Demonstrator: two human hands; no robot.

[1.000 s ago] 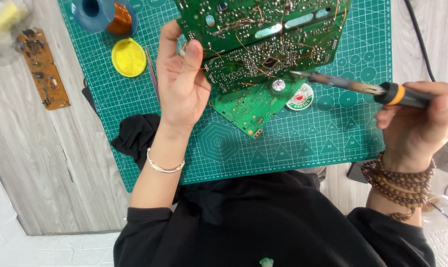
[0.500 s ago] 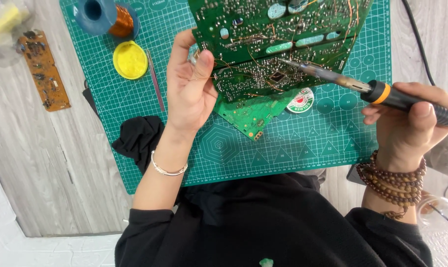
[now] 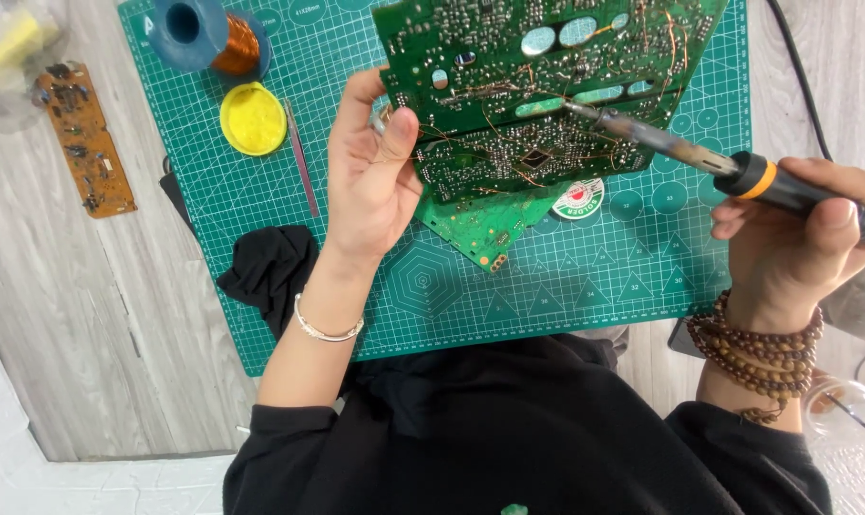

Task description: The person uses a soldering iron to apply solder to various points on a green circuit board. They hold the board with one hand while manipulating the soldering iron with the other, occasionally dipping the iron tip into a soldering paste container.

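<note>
The left hand (image 3: 375, 176) gripped the left edge of a large green circuit board (image 3: 537, 86), thumb pressed on its solder side and fingers curled behind it, holding the board tilted up off the mat. The right hand (image 3: 795, 243) was closed in a pen-like grip around the black and orange handle of a soldering iron (image 3: 700, 157), a stack of brown bead bracelets at that wrist.

Compared with a second earlier, the iron had swung in from the right: its tip, which had hovered off the board's lower right edge, now rested on the board's middle, just beside an oval cut-out. The board had also been raised and brought nearer the camera. This looked like the moment of touching a joint with heat.

The board showed its underside, dense with silver solder points, thin copper wires looping across it, several oval openings and a small square cut-out low in the centre. It sat in the far middle of the scene, above a green cutting mat (image 3: 585, 286).

Under the board lay a smaller green circuit board (image 3: 480, 229) and a round red and white solder tin (image 3: 578, 198). To the far left on the mat stood a blue spool of copper wire (image 3: 213, 38), a round yellow pot (image 3: 252, 117) and a thin pair of tweezers (image 3: 301, 157). A black cloth (image 3: 266, 272) draped over the mat's left edge. Off the mat, on the grey wooden table (image 3: 89, 315), lay a narrow brown circuit board (image 3: 82, 138).
</note>
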